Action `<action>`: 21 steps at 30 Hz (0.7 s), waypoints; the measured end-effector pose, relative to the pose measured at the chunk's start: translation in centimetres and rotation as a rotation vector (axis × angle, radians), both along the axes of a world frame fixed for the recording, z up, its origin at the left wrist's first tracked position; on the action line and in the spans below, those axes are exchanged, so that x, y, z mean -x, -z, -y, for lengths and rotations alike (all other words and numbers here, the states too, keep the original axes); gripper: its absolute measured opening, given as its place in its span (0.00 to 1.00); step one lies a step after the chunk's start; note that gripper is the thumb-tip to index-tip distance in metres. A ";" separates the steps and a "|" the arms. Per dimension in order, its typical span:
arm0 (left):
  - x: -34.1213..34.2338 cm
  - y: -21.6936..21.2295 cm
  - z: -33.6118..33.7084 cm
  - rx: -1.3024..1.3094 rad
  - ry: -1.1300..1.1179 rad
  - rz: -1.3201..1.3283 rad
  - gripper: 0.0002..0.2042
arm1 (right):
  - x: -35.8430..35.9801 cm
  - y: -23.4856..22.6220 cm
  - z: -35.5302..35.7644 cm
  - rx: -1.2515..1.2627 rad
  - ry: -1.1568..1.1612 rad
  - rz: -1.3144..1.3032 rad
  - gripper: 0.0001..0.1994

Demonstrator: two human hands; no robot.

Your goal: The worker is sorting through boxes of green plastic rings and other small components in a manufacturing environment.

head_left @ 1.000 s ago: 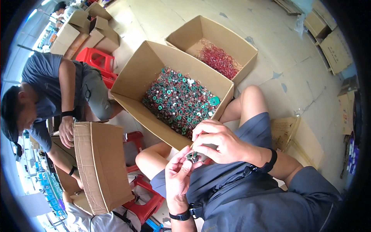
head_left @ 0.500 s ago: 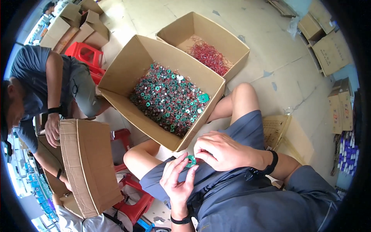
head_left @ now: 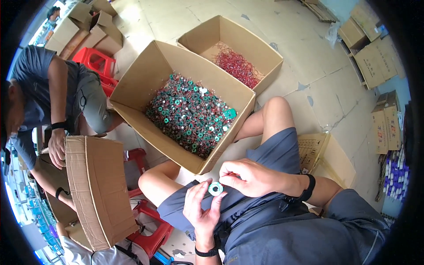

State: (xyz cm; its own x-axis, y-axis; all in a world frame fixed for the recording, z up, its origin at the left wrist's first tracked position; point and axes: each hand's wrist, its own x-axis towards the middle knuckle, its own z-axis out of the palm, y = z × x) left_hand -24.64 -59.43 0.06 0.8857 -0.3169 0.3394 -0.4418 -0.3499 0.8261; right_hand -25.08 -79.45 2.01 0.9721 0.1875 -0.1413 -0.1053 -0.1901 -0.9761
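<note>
My left hand (head_left: 201, 204) pinches a small green ring-shaped part (head_left: 215, 189) between thumb and fingers, its pale flat face turned up. Close beside it, my right hand (head_left: 248, 176) is closed, fingertips pressed together at the ring's upper right edge. A bit of red, apparently thin wire, shows at those fingertips; most of it is hidden. Both hands are above my lap. Just beyond them stands a large open cardboard box (head_left: 145, 84), filled with a heap of green rings and reddish wired parts (head_left: 190, 117).
A second open box (head_left: 265, 55) behind holds loose red wires (head_left: 237, 66). At left, another person (head_left: 42, 88) reaches into a tilted cardboard box (head_left: 99, 185). Red stools (head_left: 95, 62) stand near that person. Flattened cardboard (head_left: 329, 154) lies right of my leg; stacked cartons (head_left: 375, 62) line the right side.
The green ring has turned so its face shows more fully, and it sits slightly lower. My right hand stays close beside it. The whole view has shifted slightly.
</note>
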 end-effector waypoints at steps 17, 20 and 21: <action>0.4 0.0 0.6 -0.071 -0.076 0.050 0.29 | 0.3 0.2 -1.3 0.071 0.155 0.109 0.09; 0.1 -0.2 0.7 -0.042 -0.117 0.033 0.27 | -0.5 -0.1 -1.3 0.198 0.172 0.359 0.07; -0.1 -0.2 0.9 -0.040 -0.122 0.071 0.26 | -0.6 -0.2 -1.1 0.244 0.172 0.394 0.08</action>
